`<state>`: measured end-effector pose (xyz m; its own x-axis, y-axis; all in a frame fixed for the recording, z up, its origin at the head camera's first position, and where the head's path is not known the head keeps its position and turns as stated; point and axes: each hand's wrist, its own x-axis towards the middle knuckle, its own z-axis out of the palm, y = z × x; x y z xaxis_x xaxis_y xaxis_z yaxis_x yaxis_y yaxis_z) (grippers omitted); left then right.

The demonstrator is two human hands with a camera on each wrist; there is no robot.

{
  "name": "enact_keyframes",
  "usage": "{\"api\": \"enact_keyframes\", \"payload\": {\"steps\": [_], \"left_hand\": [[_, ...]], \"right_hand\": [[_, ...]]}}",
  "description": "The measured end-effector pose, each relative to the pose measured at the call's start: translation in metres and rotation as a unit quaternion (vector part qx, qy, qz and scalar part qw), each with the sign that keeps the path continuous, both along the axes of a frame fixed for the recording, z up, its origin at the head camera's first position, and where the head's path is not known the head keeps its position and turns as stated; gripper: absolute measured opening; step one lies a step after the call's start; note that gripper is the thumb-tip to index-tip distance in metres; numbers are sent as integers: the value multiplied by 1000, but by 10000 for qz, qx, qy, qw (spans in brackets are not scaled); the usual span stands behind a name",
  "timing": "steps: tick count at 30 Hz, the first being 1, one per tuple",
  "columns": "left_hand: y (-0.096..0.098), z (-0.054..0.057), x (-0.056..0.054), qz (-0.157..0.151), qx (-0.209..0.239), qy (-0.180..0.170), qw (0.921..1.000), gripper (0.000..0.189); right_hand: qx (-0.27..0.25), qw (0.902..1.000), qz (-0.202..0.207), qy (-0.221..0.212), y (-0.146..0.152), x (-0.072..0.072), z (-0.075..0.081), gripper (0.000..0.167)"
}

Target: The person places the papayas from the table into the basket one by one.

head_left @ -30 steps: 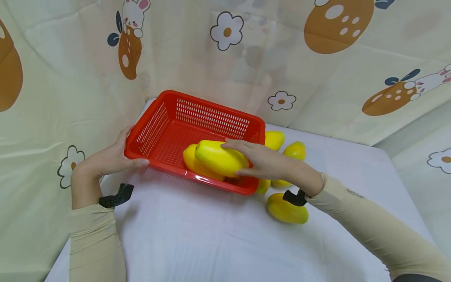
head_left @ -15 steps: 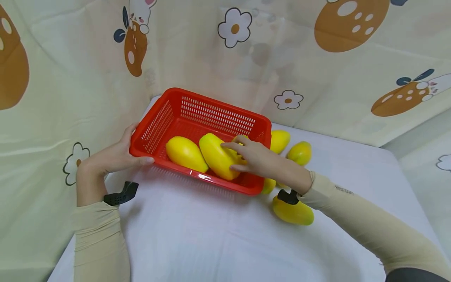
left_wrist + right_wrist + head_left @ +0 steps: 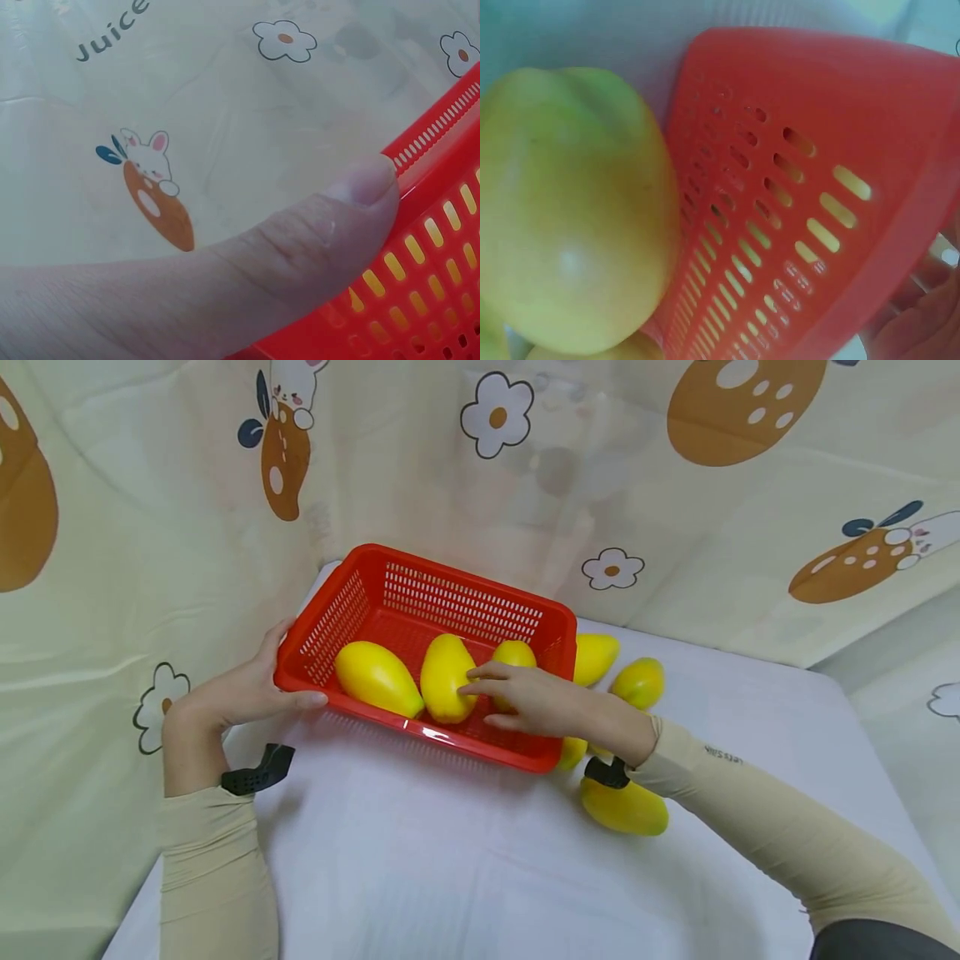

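A white cloth-covered table [image 3: 420, 868] stretches across the lower frame, bearing at centre a red rectangular basket of slotted plastic [image 3: 491, 753]. At centre left, the left hand [image 3: 242, 693] grips its corner; right of centre, the right hand [image 3: 538, 697] spreads loosely, fingertips at the middle of three yellow oval mangoes [image 3: 442, 672] inside, contact unclear. Other yellow mangoes [image 3: 633, 812] lie centre right.

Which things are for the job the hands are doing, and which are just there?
For the job:
- left hand, gripping the red basket
- right hand, over the basket
- yellow fruits inside
- probably the loose fruits beside it

Just there:
- patterned curtain
- white tablecloth
- black wrist straps
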<state>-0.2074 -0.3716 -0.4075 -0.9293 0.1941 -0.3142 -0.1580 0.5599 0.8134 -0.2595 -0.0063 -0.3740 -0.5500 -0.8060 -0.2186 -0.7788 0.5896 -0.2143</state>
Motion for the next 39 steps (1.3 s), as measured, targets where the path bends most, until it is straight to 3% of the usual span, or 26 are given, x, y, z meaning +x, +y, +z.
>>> {"api": "enact_keyframes", "payload": {"steps": [5, 17, 23, 30, 39], "left_hand": [[2, 1, 0, -28, 36, 60, 10000, 121], [3, 1, 0, -101, -107, 75, 9999, 123], [5, 0, 1, -130, -122, 112, 9998, 123], [6, -1, 0, -153, -74, 91, 9998, 123], [2, 1, 5, -131, 60, 28, 9999, 117]], "right_hand": [[10, 10000, 38, 38, 11, 5, 6, 49], [-468, 9980, -358, 251, 43, 25, 29, 43], [-712, 9952, -529, 422, 60, 39, 41, 50], [-1118, 9857, -1078, 647, 88, 58, 48, 69], [-1056, 9685, -1957, 1119, 123, 82, 42, 80]]}}
